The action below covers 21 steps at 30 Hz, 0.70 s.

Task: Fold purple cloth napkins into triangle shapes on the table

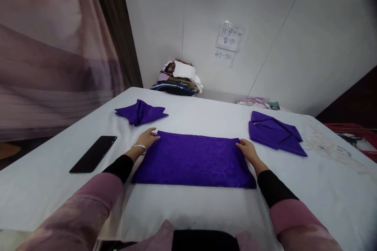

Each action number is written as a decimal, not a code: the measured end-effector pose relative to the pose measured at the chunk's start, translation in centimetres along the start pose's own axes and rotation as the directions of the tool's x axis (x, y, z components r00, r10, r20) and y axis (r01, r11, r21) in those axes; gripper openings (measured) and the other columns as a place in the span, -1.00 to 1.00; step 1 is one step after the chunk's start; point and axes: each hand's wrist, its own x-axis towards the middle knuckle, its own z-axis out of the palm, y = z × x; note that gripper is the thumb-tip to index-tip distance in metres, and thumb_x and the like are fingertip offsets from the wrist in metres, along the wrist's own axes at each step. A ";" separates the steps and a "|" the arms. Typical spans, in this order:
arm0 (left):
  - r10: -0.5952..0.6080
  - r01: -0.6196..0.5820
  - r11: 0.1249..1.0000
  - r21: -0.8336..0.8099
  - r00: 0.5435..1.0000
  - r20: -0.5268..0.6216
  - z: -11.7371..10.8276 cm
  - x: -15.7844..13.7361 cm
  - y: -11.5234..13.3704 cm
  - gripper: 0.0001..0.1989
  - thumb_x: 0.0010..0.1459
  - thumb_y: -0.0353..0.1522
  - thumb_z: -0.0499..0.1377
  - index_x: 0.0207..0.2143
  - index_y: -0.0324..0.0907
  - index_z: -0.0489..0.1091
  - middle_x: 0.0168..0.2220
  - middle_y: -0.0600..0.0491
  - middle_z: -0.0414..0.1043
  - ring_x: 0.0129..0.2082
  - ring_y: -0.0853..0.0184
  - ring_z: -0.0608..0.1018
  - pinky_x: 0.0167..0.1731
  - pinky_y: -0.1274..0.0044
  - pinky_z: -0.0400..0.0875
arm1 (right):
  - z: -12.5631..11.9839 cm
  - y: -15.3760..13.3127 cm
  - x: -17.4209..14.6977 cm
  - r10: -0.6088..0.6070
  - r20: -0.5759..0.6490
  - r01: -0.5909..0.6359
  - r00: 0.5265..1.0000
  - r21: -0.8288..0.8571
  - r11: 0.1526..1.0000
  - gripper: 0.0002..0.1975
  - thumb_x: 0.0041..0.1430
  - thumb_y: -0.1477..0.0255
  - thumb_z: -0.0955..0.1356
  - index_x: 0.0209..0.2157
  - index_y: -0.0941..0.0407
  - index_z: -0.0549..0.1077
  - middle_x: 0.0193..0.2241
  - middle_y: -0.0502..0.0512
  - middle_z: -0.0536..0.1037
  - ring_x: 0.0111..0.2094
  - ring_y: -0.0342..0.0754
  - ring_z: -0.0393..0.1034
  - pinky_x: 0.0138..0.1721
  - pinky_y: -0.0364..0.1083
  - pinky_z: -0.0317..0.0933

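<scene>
A purple patterned cloth napkin point(196, 160), folded into a wide rectangle, lies in front of me on a white-covered table. At its far left corner, my left hand point(148, 138) is closed, pinching the edge between thumb and fingers; a bracelet is on that wrist. My right hand point(247, 149) pinches the far right corner in the same way. Between the two hands the far edge runs nearly straight. The near edge lies along the tabletop toward me.
A pleated purple napkin point(138, 113) sits at the back left, and a flat folded purple napkin point(275, 131) at the right. A black phone point(93, 154) lies left of my arm. Beyond the white table point(200, 211), stacked clothes point(179, 76) stand by the wall with paper signs point(229, 37).
</scene>
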 end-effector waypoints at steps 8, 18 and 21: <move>-0.027 0.032 0.998 0.051 0.994 -0.101 0.6 0.2 0.3 -0.61 -0.11 -0.39 0.15 -0.13 -0.16 0.38 -0.36 0.04 0.48 -0.28 0.25 0.52 -0.19 0.45 0.37 | 0.7 0.6 0.5 -0.002 -0.054 -0.002 0.999 -0.067 0.998 -0.69 -0.06 0.33 0.27 -0.27 0.13 0.48 -0.42 0.06 0.55 -0.41 -0.04 0.41 -0.37 -0.11 0.22; -0.009 0.007 1.000 -0.022 0.994 -0.113 0.9 0.3 -0.3 -0.61 -0.10 -0.36 0.17 -0.13 -0.13 0.40 -0.36 0.06 0.48 -0.29 0.26 0.52 -0.17 0.45 0.36 | 0.7 0.3 0.4 0.000 -0.074 -0.016 0.997 -0.214 0.977 -0.69 -0.02 0.33 0.27 -0.22 0.11 0.46 -0.40 0.08 0.54 -0.38 -0.02 0.40 -0.34 -0.10 0.20; -0.006 -0.003 0.997 -0.077 0.993 -0.116 1.2 0.6 -0.8 -0.61 -0.11 -0.34 0.19 -0.13 -0.12 0.40 -0.36 0.07 0.48 -0.29 0.27 0.52 -0.16 0.46 0.37 | 0.7 0.2 0.2 -0.002 -0.073 -0.018 0.997 -0.268 0.963 -0.65 -0.02 0.34 0.27 -0.16 0.11 0.44 -0.40 0.07 0.52 -0.38 -0.02 0.38 -0.33 -0.09 0.20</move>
